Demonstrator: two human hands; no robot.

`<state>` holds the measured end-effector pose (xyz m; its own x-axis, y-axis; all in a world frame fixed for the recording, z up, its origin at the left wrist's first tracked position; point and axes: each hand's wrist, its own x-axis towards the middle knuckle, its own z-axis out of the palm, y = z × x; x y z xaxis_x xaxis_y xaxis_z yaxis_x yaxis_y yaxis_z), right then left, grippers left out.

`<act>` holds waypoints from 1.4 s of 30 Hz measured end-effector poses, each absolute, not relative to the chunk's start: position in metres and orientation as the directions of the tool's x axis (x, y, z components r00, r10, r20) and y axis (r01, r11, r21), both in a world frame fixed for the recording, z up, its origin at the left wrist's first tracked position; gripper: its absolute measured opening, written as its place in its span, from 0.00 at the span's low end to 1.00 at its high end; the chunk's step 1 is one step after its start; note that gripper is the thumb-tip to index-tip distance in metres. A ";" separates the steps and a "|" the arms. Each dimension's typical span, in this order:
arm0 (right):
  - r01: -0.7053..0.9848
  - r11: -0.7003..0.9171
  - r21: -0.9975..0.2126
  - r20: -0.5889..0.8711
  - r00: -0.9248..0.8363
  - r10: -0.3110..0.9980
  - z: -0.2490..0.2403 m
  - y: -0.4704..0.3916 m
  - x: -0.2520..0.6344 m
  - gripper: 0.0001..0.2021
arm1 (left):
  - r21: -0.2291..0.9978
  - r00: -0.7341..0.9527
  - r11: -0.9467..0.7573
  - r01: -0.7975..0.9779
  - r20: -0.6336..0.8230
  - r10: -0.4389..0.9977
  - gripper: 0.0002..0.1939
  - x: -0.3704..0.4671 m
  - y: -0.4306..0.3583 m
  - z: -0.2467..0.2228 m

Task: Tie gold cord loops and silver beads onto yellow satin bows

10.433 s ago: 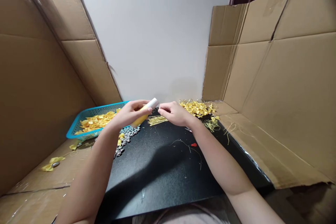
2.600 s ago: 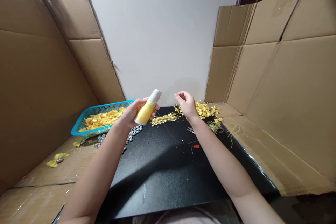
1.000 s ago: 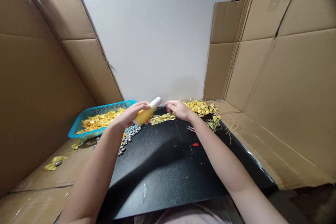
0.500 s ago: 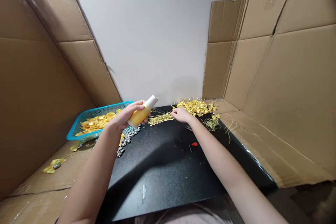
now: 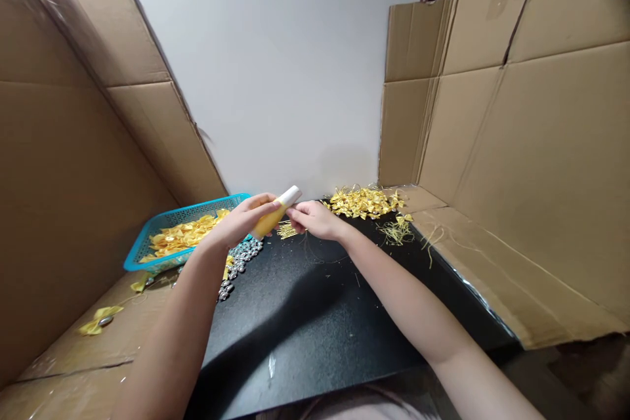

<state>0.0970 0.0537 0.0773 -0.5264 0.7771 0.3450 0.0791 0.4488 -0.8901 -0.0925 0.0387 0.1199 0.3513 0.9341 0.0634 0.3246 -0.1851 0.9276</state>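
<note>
My left hand (image 5: 246, 218) is wrapped around a cone of yellow thread (image 5: 269, 218), tilted so its bare white end points up and right. Close against that end is my right hand (image 5: 314, 218), its fingers pinched together. A fine thread (image 5: 315, 252) hangs in a loose curve below the right fingers; its upper end is hidden by them. Under both hands, a bundle of cut yellow cords (image 5: 285, 230) lies on the black table (image 5: 305, 335), partly covered by the right hand.
To the left stands a blue basket (image 5: 140, 243) of yellow bows, with silver beads (image 5: 236, 269) beside it. A heap of yellow bows (image 5: 364, 202) and cord scraps (image 5: 396, 231) lie at the back right. Cardboard walls (image 5: 531, 164) enclose both sides.
My right hand has moved left from the far end of the cord bundle to the cone's white end. A loose thread now hangs below it. The red piece on the table is no longer visible.
</note>
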 end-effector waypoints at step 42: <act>0.350 0.428 -0.833 0.366 -0.230 0.902 0.088 0.064 0.136 0.24 | 0.939 0.222 -0.133 0.316 0.063 0.973 0.26 -0.115 0.052 0.123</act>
<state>0.1363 0.0644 0.0877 -0.2299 0.9017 0.3662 0.3499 0.4277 -0.8334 -0.1154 0.0517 0.1229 0.2220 0.9730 0.0634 0.3156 -0.1333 0.9395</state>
